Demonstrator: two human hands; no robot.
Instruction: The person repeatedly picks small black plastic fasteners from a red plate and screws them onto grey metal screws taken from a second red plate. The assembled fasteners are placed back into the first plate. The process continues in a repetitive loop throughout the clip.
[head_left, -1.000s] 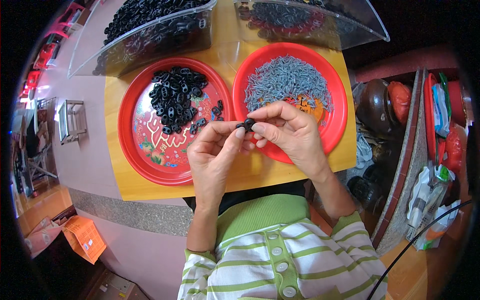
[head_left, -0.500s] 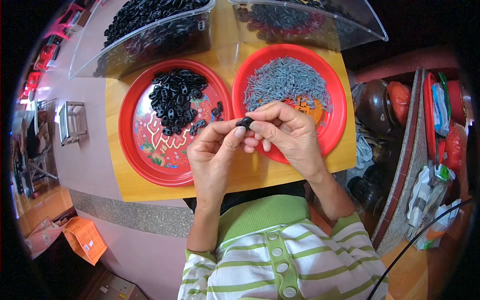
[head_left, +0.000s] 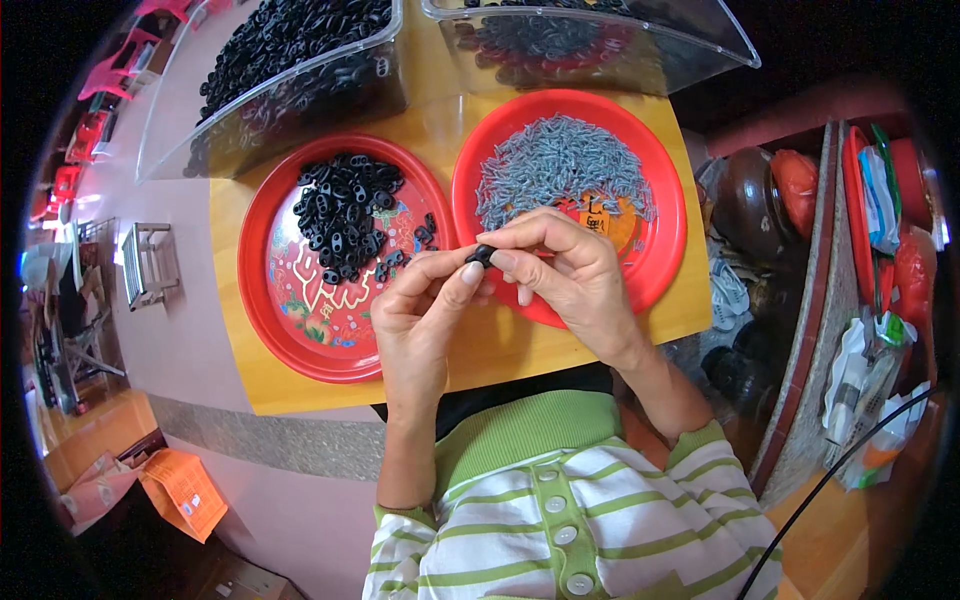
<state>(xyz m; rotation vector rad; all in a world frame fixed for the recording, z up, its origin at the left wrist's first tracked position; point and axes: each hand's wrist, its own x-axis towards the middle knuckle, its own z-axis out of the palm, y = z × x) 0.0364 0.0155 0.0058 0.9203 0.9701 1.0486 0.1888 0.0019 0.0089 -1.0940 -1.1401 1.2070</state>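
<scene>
Between both hands, over the near gap between two red round trays, a small black plastic piece point(head_left: 483, 255) is pinched. My left hand point(head_left: 420, 310) holds it by thumb and forefinger from the left. The fingertips of my right hand point(head_left: 575, 285) close on its other side, and partly hide it; whether a screw is in it I cannot make out. On the left tray point(head_left: 250, 290) lies a heap of black oval plastic pieces point(head_left: 345, 210) with holes, and a few apart from it. Many small grey screws point(head_left: 560, 165) fill the far part of the right tray point(head_left: 674, 240), beside an orange patch.
Two clear plastic bins stand at the table's far side; the left bin point(head_left: 300, 120) holds many black pieces, as does the right bin point(head_left: 600, 60). The yellow table point(head_left: 290, 395) ends just before my body. A brown jar point(head_left: 745, 200) and bags crowd the right. A metal stool point(head_left: 148, 265) stands left.
The view has shifted slightly, so trays and bins sit a little differently in it. Both hands keep their pinch on the black piece, with a small change in finger position.
</scene>
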